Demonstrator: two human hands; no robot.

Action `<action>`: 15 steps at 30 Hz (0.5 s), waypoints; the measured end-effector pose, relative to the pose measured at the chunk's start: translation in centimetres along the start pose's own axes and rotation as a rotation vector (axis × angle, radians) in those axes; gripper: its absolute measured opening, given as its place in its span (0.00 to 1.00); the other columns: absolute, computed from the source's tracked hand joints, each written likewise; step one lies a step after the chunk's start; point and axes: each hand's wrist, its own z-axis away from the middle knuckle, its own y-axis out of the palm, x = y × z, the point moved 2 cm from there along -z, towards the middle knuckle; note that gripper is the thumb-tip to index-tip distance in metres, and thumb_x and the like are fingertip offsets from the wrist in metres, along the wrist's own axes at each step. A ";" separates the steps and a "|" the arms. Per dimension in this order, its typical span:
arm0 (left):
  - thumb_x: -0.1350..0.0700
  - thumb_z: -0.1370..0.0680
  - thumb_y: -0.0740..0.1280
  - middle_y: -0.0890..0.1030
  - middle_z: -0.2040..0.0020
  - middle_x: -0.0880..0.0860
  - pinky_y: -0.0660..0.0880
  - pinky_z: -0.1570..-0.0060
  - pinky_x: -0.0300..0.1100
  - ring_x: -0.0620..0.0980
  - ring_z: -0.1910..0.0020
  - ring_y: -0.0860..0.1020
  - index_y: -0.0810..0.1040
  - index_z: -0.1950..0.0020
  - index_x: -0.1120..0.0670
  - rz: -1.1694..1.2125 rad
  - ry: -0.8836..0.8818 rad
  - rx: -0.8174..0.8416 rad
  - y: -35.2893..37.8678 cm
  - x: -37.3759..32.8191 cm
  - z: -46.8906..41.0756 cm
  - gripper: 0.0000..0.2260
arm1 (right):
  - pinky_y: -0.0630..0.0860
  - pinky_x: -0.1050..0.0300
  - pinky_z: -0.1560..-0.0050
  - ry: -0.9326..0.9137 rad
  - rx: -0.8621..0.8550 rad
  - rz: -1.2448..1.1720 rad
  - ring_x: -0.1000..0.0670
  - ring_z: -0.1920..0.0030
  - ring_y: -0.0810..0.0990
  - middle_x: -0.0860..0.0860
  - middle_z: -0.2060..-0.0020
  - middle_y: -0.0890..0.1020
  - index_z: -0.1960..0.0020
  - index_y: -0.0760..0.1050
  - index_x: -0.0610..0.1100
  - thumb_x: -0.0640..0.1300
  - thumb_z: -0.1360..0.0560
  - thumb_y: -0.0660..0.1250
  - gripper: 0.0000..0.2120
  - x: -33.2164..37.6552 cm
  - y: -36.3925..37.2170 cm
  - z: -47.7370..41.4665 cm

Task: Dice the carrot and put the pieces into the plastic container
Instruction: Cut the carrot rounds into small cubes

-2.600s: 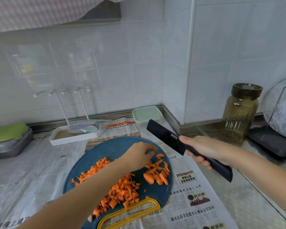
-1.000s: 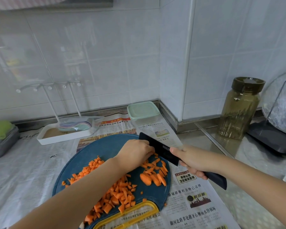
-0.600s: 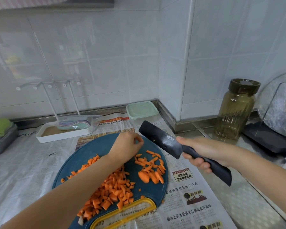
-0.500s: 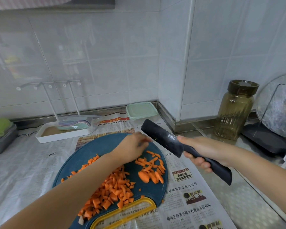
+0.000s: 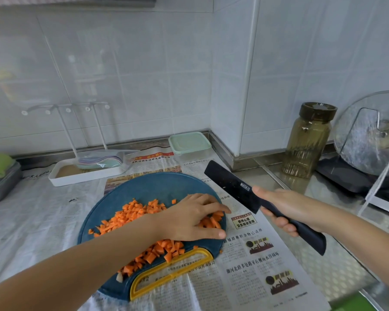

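A round blue cutting board [image 5: 144, 189] with a yellow handle lies on newspaper and carries several diced carrot pieces [image 5: 130, 215]. My left hand [image 5: 191, 218] lies over the carrot strips [image 5: 213, 221] at the board's right edge, fingers spread and bent around them. My right hand [image 5: 288, 207] grips the dark handle of a black knife [image 5: 231, 184], held in the air to the right of the board, blade pointing back-left. The plastic container [image 5: 189, 143], with a pale green lid on, stands at the back by the wall corner.
A white tray [image 5: 85, 173] with a rack and coloured cloths sits behind the board. A grey tin with a green lid [image 5: 0, 173] is at far left. A brown glass jar [image 5: 308, 140] and a glass lid on a stand [image 5: 373, 133] stand at right.
My left hand moved from near the blade back down onto the carrot strips at the board's right edge. The knife stays lifted to the right of the board.
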 end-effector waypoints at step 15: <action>0.48 0.17 0.50 0.68 0.43 0.53 0.67 0.39 0.48 0.51 0.45 0.67 0.68 0.40 0.55 -0.204 -0.378 -0.129 1.0 0.8 -0.5 0.14 | 0.62 0.63 0.80 -0.057 -0.022 -0.017 0.52 0.82 0.62 0.50 0.80 0.65 0.65 0.64 0.44 0.65 0.21 0.52 0.26 -0.1 1.5 0.6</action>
